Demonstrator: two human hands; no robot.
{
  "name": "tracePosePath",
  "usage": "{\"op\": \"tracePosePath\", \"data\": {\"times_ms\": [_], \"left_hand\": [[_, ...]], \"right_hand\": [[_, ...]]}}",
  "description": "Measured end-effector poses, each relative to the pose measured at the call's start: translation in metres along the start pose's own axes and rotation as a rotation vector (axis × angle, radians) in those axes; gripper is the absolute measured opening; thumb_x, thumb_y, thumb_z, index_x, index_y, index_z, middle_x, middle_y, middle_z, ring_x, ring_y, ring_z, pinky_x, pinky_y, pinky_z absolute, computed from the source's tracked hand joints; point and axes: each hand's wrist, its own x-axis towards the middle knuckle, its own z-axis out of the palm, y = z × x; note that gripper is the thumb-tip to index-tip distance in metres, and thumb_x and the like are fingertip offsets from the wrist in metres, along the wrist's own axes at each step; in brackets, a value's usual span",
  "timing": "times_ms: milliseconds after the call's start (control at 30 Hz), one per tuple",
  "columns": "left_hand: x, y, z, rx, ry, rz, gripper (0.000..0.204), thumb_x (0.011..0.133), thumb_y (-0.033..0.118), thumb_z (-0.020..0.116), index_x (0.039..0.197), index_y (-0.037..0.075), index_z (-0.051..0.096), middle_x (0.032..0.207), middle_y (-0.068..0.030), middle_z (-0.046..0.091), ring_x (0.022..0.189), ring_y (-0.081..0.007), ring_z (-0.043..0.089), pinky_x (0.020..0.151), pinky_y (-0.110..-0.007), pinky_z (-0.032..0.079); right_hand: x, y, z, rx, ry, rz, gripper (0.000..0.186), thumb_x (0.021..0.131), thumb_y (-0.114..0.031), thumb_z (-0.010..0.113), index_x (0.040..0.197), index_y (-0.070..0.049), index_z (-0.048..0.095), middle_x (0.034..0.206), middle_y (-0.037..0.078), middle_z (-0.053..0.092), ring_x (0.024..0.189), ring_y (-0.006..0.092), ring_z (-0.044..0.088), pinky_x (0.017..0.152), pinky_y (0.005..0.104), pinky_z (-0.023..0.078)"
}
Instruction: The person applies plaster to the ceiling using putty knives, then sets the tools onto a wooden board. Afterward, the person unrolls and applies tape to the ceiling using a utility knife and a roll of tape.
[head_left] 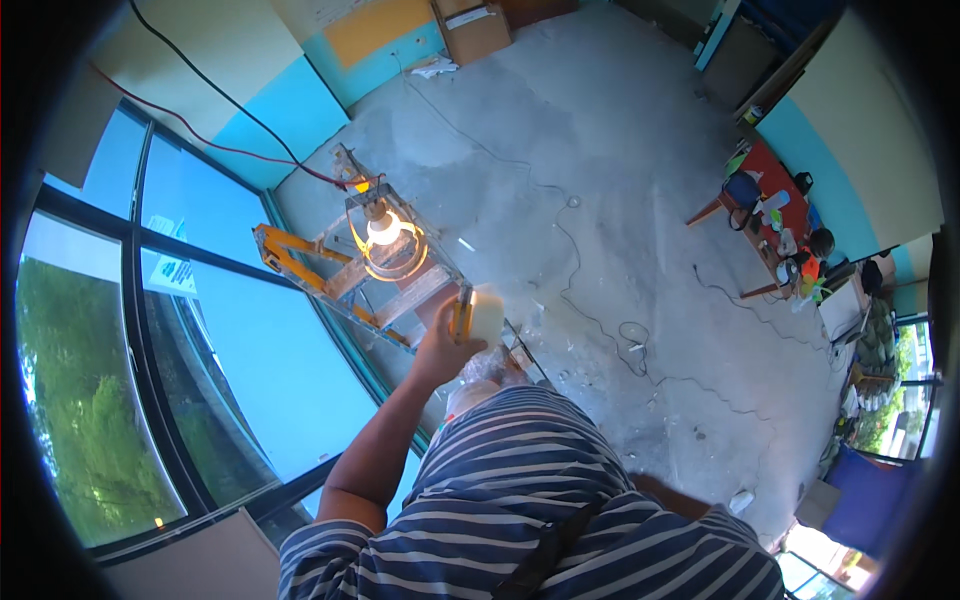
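Observation:
My left hand (445, 350) is raised in front of my striped shirt, its fingers closed round a yellow-edged handheld tool (462, 314). A pale, rounded part (487, 318) shows on the tool's right side; its exact kind I cannot make out. Just beyond the hand stands a worn stepladder (405, 298) with yellow parts and stained steps. A lit bulb lamp (384, 230) in a round wire guard hangs at the ladder's top. Only a bit of my right arm (668, 494) shows beside my body, and the right hand is out of sight.
Large dark-framed windows (135, 240) run along the left. A black cable (215, 80) and a red one come down to the lamp. Thin cords (575, 270) snake over the grey concrete floor (640, 180). At right, a red table (780, 190) bears clutter; a cardboard box (478, 38) stands far off.

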Motion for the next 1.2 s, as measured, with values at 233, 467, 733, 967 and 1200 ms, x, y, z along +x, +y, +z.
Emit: {"op": "tracePosePath", "data": {"times_ms": [233, 467, 733, 967, 1200], "left_hand": [[-0.005, -0.070, 0.001, 0.045, -0.054, -0.239, 0.088, 0.070, 0.021, 0.081, 0.142, 0.009, 0.031, 0.117, -0.0222, 0.060, 0.108, -0.0335, 0.061, 0.093, -0.039, 0.047], [0.003, -0.057, 0.008, 0.168, -0.098, -0.132, 0.089, 0.069, 0.021, 0.082, 0.142, 0.010, 0.032, 0.117, -0.0223, 0.061, 0.109, -0.0366, 0.060, 0.093, -0.041, 0.047], [0.011, -0.031, 0.005, 0.182, 0.018, -0.083, 0.089, 0.070, 0.016, 0.082, 0.143, 0.010, 0.032, 0.114, -0.0193, 0.062, 0.098, -0.0300, 0.063, 0.083, -0.037, 0.051], [0.016, -0.053, 0.005, 0.065, 0.055, -0.089, 0.089, 0.070, 0.013, 0.082, 0.144, 0.011, 0.031, 0.107, -0.0161, 0.064, 0.087, -0.0236, 0.066, 0.074, -0.033, 0.053], [0.019, -0.054, 0.008, 0.079, 0.054, -0.060, 0.090, 0.071, 0.012, 0.081, 0.145, 0.010, 0.030, 0.106, -0.0156, 0.064, 0.087, -0.0228, 0.066, 0.075, -0.032, 0.053]], "right_hand": [[-0.047, -0.026, 0.104, 0.310, -0.383, 0.068, 0.046, 0.082, -0.032, 0.064, 0.121, -0.009, 0.057, 0.120, 0.018, 0.059, 0.109, 0.0312, 0.056, 0.092, 0.0415, 0.044], [-0.148, -0.040, -0.077, 0.302, -0.171, -0.265, 0.025, 0.084, -0.019, 0.059, 0.106, -0.012, 0.069, 0.105, 0.014, 0.068, 0.097, 0.0301, 0.065, 0.083, 0.0387, 0.049], [-0.218, -0.061, -0.113, 0.389, -0.058, -0.408, 0.027, 0.079, -0.026, 0.066, 0.100, -0.011, 0.071, 0.103, 0.013, 0.068, 0.095, 0.0270, 0.063, 0.084, 0.0369, 0.050], [-0.178, -0.041, -0.100, 0.556, -0.059, -0.388, 0.031, 0.079, -0.034, 0.062, 0.092, -0.007, 0.069, 0.095, 0.019, 0.066, 0.092, 0.0363, 0.062, 0.082, 0.0445, 0.049], [-0.159, -0.027, -0.106, 0.458, -0.132, -0.301, 0.031, 0.079, -0.034, 0.061, 0.091, -0.007, 0.070, 0.093, 0.019, 0.067, 0.090, 0.0362, 0.062, 0.081, 0.0445, 0.049]]}}
